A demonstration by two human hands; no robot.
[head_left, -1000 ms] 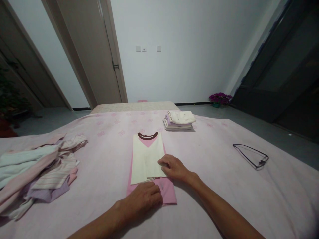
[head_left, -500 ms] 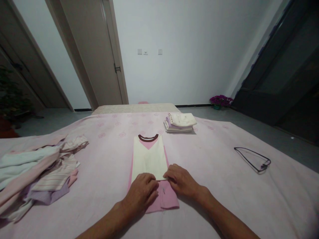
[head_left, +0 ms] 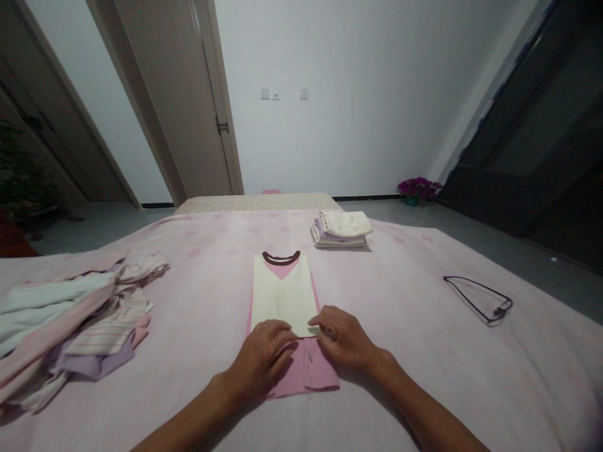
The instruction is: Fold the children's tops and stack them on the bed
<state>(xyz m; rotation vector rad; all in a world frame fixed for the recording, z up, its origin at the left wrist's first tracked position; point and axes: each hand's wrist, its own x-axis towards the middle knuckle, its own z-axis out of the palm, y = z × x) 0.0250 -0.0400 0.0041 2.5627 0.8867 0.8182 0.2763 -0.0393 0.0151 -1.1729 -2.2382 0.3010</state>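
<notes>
A cream and pink shirt (head_left: 284, 295) with a dark brown collar lies folded narrow in front of me, neckline facing away. Its cream front ends in a straight hem, and pink fabric shows below that. At the hem's left corner my left hand (head_left: 266, 351) is closed, fingers bent over the edge and thumb beneath. My right hand (head_left: 343, 336) grips the right corner of the same hem between thumb and fingers. Part of the pink lower layer is hidden behind my hands.
A pile of crumpled clothes (head_left: 85, 320) lies on the left of the pink patterned sheet (head_left: 396, 376). Behind the shirt stands a stack of folded clothes (head_left: 343, 228). Black-framed glasses (head_left: 478, 300) rest on the right. A door (head_left: 183, 100) and potted purple flowers (head_left: 418, 188) are farther back.
Both hands stay at the shirt's hem, with the fingers shifted slightly. My left hand has moved a little to the left. The whole view has shifted slightly; the shirt lies as before.
</notes>
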